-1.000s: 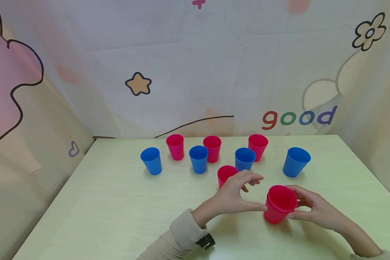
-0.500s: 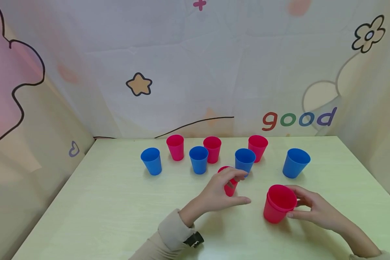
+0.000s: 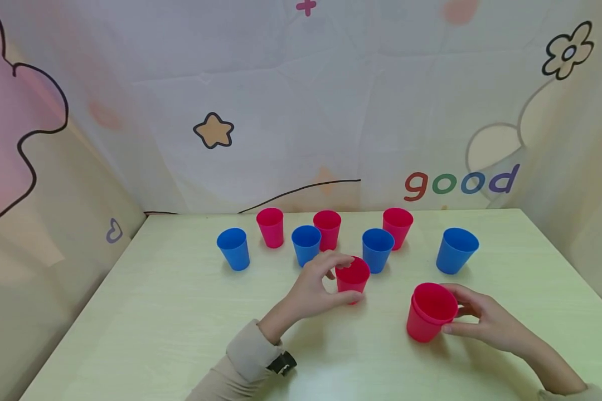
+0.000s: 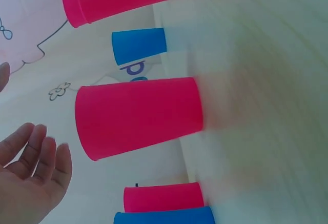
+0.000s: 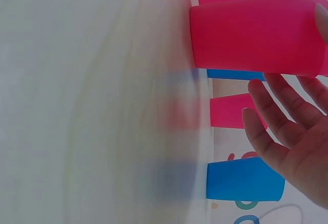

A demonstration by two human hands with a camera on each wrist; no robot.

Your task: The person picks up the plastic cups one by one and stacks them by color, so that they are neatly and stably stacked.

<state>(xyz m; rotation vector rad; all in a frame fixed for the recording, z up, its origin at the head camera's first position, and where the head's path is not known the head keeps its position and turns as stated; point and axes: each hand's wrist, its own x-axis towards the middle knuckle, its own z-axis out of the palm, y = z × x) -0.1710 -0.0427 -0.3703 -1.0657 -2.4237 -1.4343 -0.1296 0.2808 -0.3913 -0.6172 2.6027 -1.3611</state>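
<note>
My right hand (image 3: 491, 323) holds two nested red cups (image 3: 425, 320) from the right, thumb and fingers at the upper part. They stand upright at the front right; the upper cup's rim shows above the lower one's. My left hand (image 3: 308, 289) is beside a single red cup (image 3: 353, 277), thumb in front and bent fingers over the rim's far left. In the left wrist view that hand's fingers (image 4: 45, 162) are apart from the red cup (image 4: 138, 116). The right wrist view shows the thumb above the nested red cups (image 5: 251, 34) and the fingers below.
Behind the hands stand blue cups, among them a left one (image 3: 233, 249), a middle one (image 3: 378, 252) and a right one (image 3: 456, 252). A back row holds a red cup (image 3: 270, 228), another red cup (image 3: 329, 227) and a third red cup (image 3: 398, 225). A printed cloth (image 3: 291, 111) hangs behind the table.
My left hand has left the nested cups and moved left, past the front of the single red cup to its left side. The right hand stays at the nested cups.
</note>
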